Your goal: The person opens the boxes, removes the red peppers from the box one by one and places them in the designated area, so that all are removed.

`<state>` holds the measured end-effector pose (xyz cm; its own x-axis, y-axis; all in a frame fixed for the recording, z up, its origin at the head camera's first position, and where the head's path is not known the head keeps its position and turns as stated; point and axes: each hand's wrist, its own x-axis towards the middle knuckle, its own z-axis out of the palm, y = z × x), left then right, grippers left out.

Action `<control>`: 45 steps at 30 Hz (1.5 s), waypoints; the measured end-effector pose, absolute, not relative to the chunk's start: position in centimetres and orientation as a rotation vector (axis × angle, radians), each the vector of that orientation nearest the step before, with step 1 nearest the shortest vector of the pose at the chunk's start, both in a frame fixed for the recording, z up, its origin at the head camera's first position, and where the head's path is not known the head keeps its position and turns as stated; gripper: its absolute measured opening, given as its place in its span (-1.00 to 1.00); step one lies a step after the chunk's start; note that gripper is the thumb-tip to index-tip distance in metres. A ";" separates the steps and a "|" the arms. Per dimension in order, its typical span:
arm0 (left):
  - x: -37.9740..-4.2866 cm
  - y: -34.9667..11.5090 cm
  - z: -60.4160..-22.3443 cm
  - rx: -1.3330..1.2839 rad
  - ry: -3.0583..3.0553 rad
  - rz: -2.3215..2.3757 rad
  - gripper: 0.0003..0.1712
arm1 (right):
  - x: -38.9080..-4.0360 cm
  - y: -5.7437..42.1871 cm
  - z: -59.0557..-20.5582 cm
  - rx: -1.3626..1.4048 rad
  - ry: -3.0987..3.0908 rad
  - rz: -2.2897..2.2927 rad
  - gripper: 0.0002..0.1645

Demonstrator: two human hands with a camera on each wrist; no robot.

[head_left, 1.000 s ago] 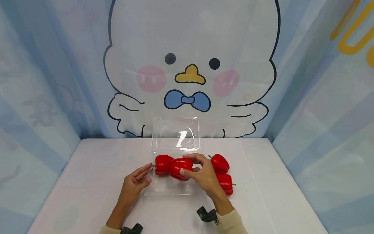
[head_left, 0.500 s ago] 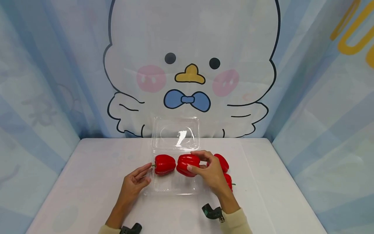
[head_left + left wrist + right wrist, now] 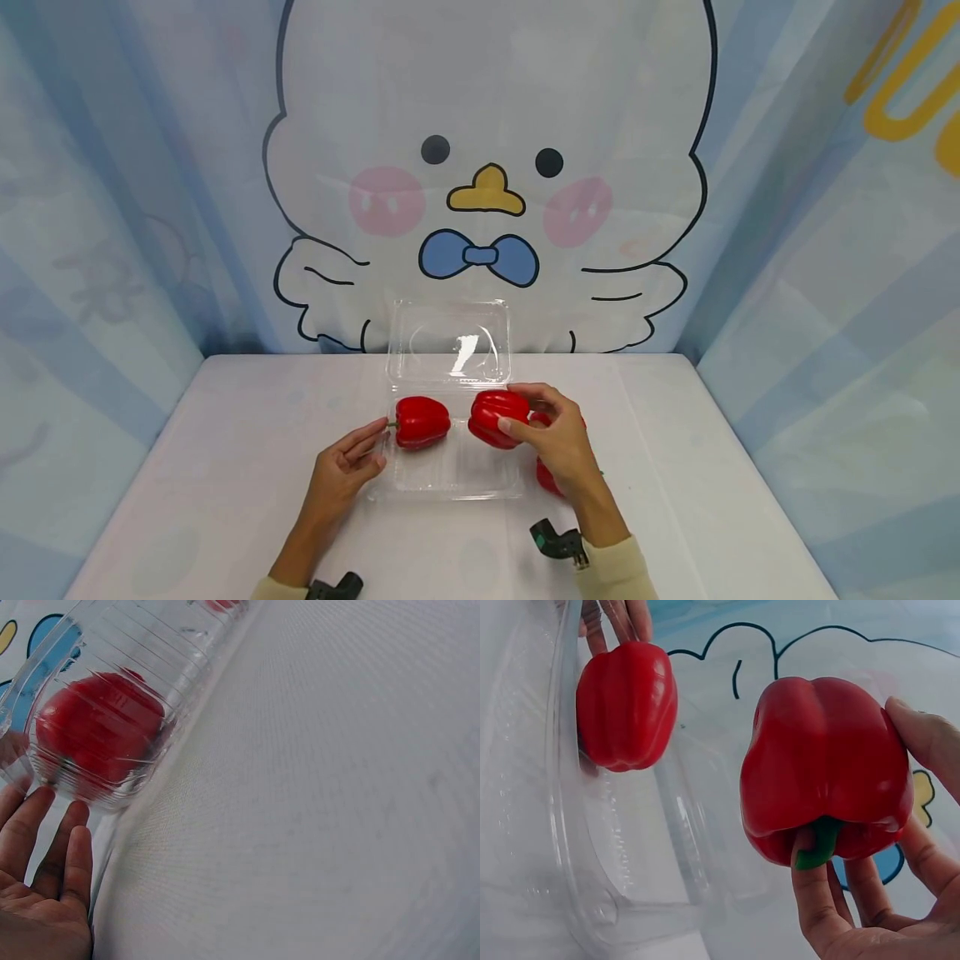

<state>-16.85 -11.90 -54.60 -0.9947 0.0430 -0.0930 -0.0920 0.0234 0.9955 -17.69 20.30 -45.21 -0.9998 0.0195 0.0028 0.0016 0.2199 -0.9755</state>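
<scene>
A clear plastic clamshell box [image 3: 457, 479] lies with its lid raised at the back. On its left side rests a red bell pepper [image 3: 422, 422], stem towards my left hand [image 3: 342, 469]. That hand's fingers, fairly straight, touch the box's left wall; in the left wrist view the fingertips [image 3: 78, 810] meet the clear plastic. My right hand [image 3: 564, 442] grips a second red bell pepper [image 3: 497, 419] between thumb and fingers, over the box's right part. In the right wrist view this held pepper [image 3: 825, 765] shows its green stem beside a finger.
Right of the box lie more red bell peppers [image 3: 548, 478], partly hidden behind my right hand. The white table [image 3: 697, 483] ends at a curtain [image 3: 480, 100] printed with a cartoon chick. Each wrist carries a small black camera [image 3: 557, 540].
My right hand has moved the gripped pepper to the right, away from the pepper in the box. It now covers more of the peppers beside the box. My left hand stays in place.
</scene>
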 end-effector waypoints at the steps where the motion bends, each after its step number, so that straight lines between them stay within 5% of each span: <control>1: -16.8 -11.9 -54.6 -0.055 2.177 2.133 -0.34 | -17.7 20.5 -45.2 -0.020 -2.435 1.963 -0.34; 45: -16.7 -11.5 -54.0 -0.109 2.186 2.086 -0.34 | -16.9 29.6 -44.3 -0.232 -2.302 1.919 -0.30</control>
